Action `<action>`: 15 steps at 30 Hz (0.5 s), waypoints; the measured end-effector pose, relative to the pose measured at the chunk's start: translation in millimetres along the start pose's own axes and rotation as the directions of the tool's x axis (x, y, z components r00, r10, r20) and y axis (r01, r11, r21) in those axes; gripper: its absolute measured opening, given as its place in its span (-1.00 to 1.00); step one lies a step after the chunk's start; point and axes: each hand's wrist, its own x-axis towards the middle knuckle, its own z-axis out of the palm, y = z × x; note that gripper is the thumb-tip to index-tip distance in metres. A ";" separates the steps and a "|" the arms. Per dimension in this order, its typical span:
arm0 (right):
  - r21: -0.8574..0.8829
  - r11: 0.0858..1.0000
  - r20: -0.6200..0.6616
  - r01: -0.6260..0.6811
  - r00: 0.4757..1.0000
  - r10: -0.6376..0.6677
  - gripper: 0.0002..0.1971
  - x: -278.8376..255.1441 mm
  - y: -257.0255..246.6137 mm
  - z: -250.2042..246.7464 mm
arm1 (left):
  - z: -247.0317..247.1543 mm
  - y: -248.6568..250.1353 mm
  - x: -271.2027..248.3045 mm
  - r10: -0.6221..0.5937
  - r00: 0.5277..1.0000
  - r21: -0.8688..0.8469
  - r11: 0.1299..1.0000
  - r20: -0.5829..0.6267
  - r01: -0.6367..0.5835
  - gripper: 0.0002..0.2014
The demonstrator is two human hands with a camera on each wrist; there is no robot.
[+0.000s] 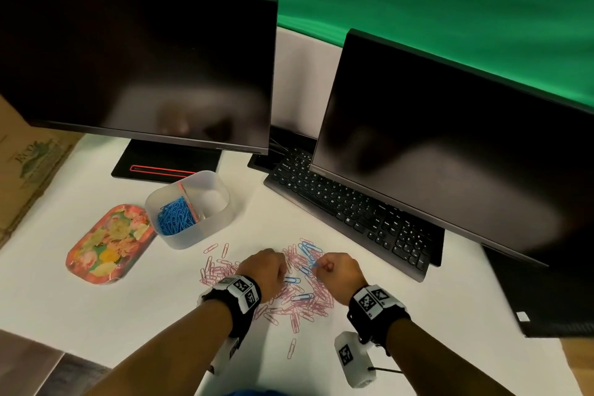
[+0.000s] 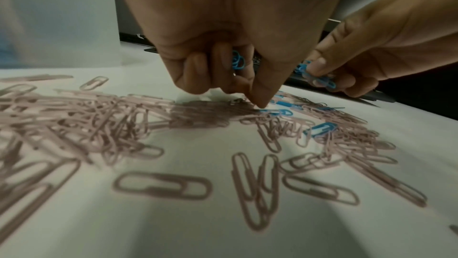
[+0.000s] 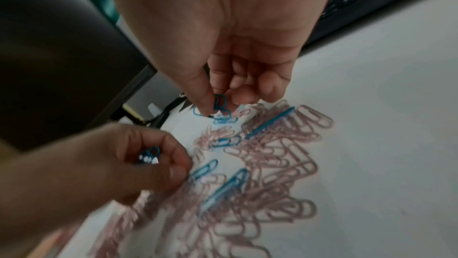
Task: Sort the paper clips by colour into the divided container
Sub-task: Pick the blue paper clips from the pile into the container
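Both hands work over a loose pile of pink paper clips (image 1: 299,296) on the near middle of a white table (image 1: 128,309). The left hand (image 1: 265,272) curls its fingers around several blue clips (image 2: 238,60), its thumb tip pressing 1 more blue clip on the table. The right hand (image 1: 337,270) pinches a bunch of blue clips (image 3: 220,109) between thumb and fingers. A few blue clips lie scattered among the pink. To the far left stands the divided container (image 1: 193,235); its left compartment holds blue clips (image 1: 175,217). Left of it lies a floral tray (image 1: 109,244). 2 dark monitors (image 1: 138,55) and a keyboard (image 1: 350,209) stand farther back.
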 end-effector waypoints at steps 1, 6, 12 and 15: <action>0.040 0.999 -0.010 -0.005 1.000 0.005 -0.91 0.8 1.7 -2.8 | -0.1 -0.6 -0.1 0.007 1.000 -0.003 1.000 -0.009 -0.007 -0.85; 0.136 0.991 -0.037 0.003 0.999 0.002 -0.76 2.8 6.4 -10.6 | -2.0 4.3 -0.2 0.046 0.999 0.057 0.997 0.008 -0.046 -0.84; 0.189 0.982 -0.060 0.018 0.998 -0.007 -0.80 0.0 11.3 -10.2 | -7.2 13.0 1.2 0.042 0.990 0.238 0.969 0.135 -0.074 -0.81; 0.190 0.981 -0.064 0.037 0.998 -0.026 -0.82 -3.6 11.2 -9.8 | -6.5 11.6 -1.2 0.056 0.988 0.248 0.964 0.146 -0.091 -0.80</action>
